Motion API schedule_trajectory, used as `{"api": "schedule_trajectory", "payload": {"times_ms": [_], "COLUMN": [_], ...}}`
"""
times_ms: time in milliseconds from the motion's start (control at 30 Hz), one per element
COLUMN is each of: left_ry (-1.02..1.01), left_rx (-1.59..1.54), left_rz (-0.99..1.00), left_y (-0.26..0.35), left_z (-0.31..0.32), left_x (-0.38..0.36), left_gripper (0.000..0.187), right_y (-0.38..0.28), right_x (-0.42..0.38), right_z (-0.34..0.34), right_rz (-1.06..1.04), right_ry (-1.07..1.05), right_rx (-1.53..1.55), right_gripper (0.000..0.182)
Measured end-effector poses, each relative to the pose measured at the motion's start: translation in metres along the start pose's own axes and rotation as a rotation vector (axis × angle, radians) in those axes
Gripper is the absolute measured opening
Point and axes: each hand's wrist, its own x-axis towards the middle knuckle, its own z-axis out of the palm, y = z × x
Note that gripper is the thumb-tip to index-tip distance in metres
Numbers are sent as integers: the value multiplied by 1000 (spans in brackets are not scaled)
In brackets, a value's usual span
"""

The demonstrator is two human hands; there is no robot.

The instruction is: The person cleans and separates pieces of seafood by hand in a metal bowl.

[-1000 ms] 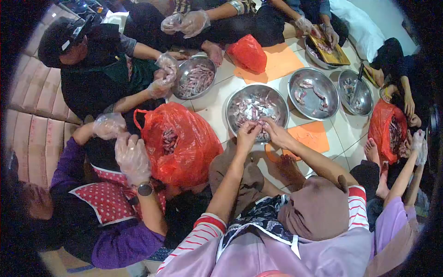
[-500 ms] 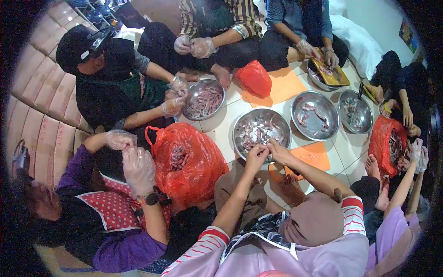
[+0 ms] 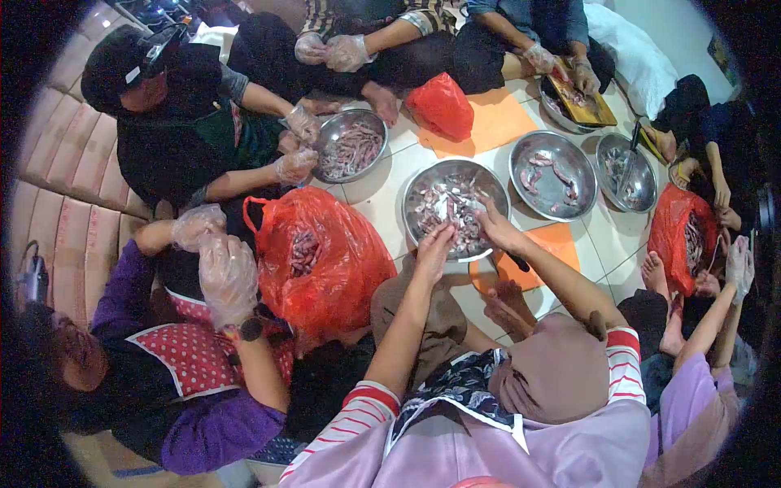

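Observation:
Both my hands are bare and over the near rim of a steel bowl (image 3: 411, 220) of small pinkish-grey raw pieces (image 3: 455, 203), whose kind I cannot make out. My left hand (image 3: 436, 248) has its fingers pinched together at the near left side; what they hold is hidden. On the right side of the bowl, my right hand (image 3: 500, 229) reaches in with its fingers stretched out, apart from the left. Under my right forearm lies an orange cutting board (image 3: 557, 248). A short dark object (image 3: 517, 262) shows beside my right wrist.
A red plastic bag (image 3: 342, 268) of similar pieces stands to the left. More steel bowls (image 3: 553, 213) sit at right and far left. A tied red bag (image 3: 442, 106) lies on orange sheeting (image 3: 496, 122) ahead. Co-workers sit around, several with gloved hands (image 3: 228, 281).
My hands were together, fingertips pinched at the bowl's near rim. They have parted, the right moving up and over the pieces. The whole view has shifted slightly.

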Motion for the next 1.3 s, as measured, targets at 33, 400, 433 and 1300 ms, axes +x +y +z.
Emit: {"api": "schedule_trajectory", "payload": {"times_ms": [33,400,433,1300], "left_ry": [4,58,59,20], "left_rx": [-1,390,389,-11], "left_rz": [-1,253,254,-1], "left_y": [-3,-15,-15,-10], "left_z": [-1,-2,-2,6], "left_x": [2,2,2,-6], "left_gripper": [26,11,11,23], "right_y": [0,4,4,-9], "right_x": [-2,-24,-24,-7], "right_z": [3,33,33,7], "right_rz": [-40,-244,-245,303], "right_ry": [-15,9,8,-54], "right_rx": [-28,-95,-96,205], "right_gripper": [56,38,38,51]}}
